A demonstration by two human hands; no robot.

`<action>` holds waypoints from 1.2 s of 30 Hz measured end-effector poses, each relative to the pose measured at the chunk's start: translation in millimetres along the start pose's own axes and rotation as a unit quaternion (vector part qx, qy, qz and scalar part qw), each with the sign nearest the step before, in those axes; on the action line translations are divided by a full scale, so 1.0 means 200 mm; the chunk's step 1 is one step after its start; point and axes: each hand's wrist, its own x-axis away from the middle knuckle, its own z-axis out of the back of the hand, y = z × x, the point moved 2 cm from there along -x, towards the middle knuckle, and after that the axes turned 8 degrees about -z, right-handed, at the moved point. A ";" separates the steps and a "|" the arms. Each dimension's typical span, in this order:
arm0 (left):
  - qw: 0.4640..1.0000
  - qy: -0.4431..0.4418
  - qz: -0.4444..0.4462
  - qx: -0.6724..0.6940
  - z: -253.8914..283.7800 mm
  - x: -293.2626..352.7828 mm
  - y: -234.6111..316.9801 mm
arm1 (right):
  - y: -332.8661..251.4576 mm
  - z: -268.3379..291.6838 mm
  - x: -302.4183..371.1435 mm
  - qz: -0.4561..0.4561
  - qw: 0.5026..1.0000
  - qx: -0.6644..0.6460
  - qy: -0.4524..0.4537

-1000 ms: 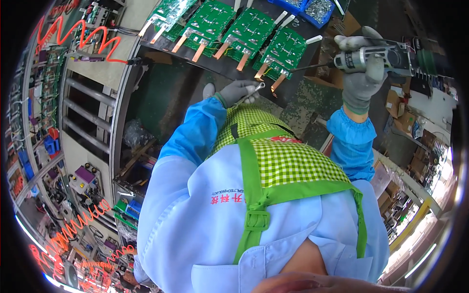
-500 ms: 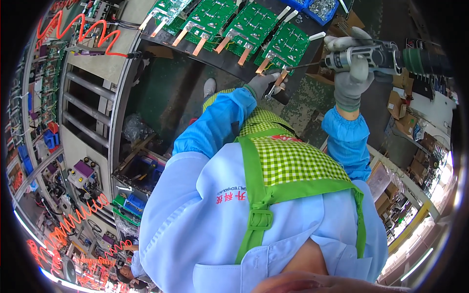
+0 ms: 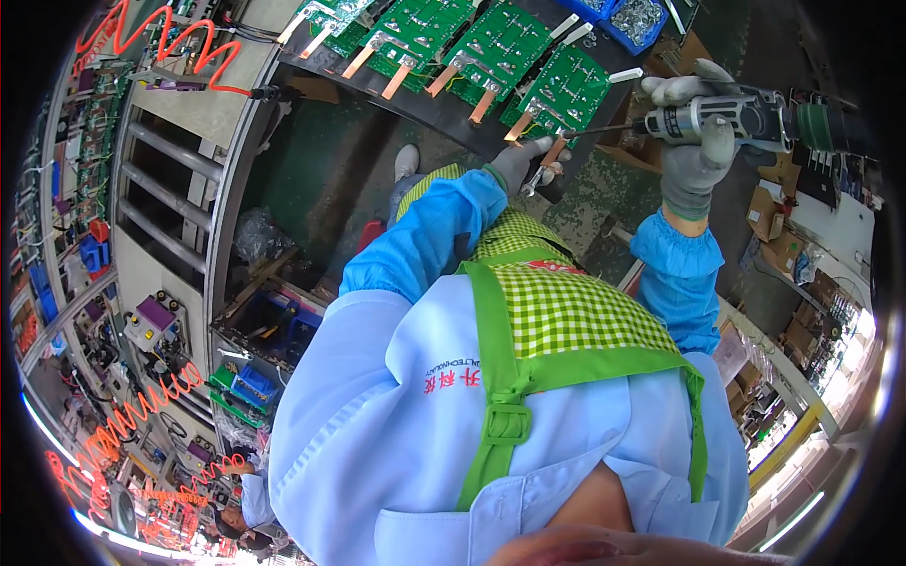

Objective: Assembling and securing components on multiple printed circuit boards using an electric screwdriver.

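Note:
My right hand (image 3: 696, 160), in a grey glove, is wrapped round a silver and black power screwdriver (image 3: 750, 121). Its long thin bit (image 3: 612, 127) points left, with the tip at the base of a copper strip on the rightmost green circuit board (image 3: 570, 87). Just below that board's front edge, my gloved left hand (image 3: 514, 166) is closed on a small metal wrench (image 3: 531, 181), beside the copper strip (image 3: 554, 151). The left fingertips are partly hidden by the strip. Several more green circuit boards (image 3: 497, 42) with copper strips lie in a row to the left.
A dark worktop (image 3: 448, 111) carries the boards. Blue bins (image 3: 637, 21) with small metal parts stand at its far right. Metal rollers (image 3: 170, 193) run along a frame on the left. An orange coiled hose (image 3: 203, 61) hangs at the upper left; cardboard boxes (image 3: 764, 212) are at the right.
The whole view has shifted slightly, so boards and hands appear a little further right and lower. Both hands keep their holds, and the bit stays at the same copper strip.

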 end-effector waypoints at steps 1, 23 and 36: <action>0.998 -0.008 -0.001 0.056 0.00 0.00 0.00 | -0.01 0.00 0.00 0.014 1.000 -0.011 0.006; 0.995 0.041 -0.064 -0.057 0.03 -0.02 -0.07 | -0.02 -0.02 0.00 0.009 1.000 0.005 0.017; 0.991 0.027 -0.048 -0.123 0.01 0.00 -0.02 | -0.03 -0.08 -0.01 -0.001 0.993 -0.113 -0.015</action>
